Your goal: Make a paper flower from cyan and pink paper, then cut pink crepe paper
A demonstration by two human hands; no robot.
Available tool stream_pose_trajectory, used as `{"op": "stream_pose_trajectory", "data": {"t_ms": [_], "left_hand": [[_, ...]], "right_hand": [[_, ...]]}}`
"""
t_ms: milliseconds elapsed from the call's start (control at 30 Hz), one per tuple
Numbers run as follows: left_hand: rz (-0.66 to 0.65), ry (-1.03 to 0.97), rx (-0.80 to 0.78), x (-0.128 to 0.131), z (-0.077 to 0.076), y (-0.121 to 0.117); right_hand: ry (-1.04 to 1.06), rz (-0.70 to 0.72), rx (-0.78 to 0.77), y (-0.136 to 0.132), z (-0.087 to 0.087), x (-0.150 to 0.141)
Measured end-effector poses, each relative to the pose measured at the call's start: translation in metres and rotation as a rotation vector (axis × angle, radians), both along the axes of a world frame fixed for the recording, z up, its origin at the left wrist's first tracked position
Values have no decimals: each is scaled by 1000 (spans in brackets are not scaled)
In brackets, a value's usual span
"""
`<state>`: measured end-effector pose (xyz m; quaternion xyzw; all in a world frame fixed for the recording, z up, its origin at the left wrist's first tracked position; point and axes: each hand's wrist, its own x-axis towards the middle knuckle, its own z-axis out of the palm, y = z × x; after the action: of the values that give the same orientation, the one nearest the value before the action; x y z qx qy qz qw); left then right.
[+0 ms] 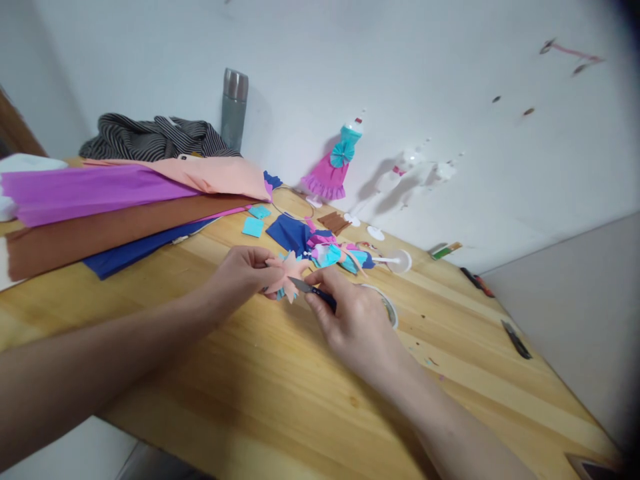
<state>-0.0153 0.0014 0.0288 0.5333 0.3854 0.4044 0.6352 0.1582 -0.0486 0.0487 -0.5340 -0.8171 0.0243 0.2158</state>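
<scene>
My left hand (pixel 250 270) pinches a peach paper flower (pixel 290 270) with pointed petals, and bits of light blue paper show beneath it. In my right hand (pixel 350 307) is a dark-handled pointed blade (pixel 303 285), its tip at the flower's middle. Whether it is a knife or closed scissors I cannot make out. Just beyond my hands, a small mannequin in a light blue paper dress (pixel 345 257) lies on its side. A roll of tape (pixel 393 310) lies partly hidden behind my right hand.
Purple (pixel 100 190), brown (pixel 100 230) and peach crepe sheets spread at the left. A grey flask (pixel 234 110) stands behind them. One dressed mannequin (pixel 337 160) and two white ones (pixel 400 170) stand by the wall. A cutter (pixel 516 339) lies near the right edge.
</scene>
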Motion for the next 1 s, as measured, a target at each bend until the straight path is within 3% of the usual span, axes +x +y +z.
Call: {"op": "stream_pose_trajectory", "data": {"t_ms": [367, 633, 800, 1000], "left_hand": [[49, 115, 76, 1, 3, -4], [96, 150, 142, 5, -6, -2], [127, 109, 218, 4, -12, 0], [153, 96, 270, 1, -16, 1]], "right_hand": [[-64, -45, -10, 2, -3, -2], [34, -23, 3, 1, -9, -4], [342, -33, -116, 8, -17, -5], [917, -29, -542, 16, -21, -7]]}}
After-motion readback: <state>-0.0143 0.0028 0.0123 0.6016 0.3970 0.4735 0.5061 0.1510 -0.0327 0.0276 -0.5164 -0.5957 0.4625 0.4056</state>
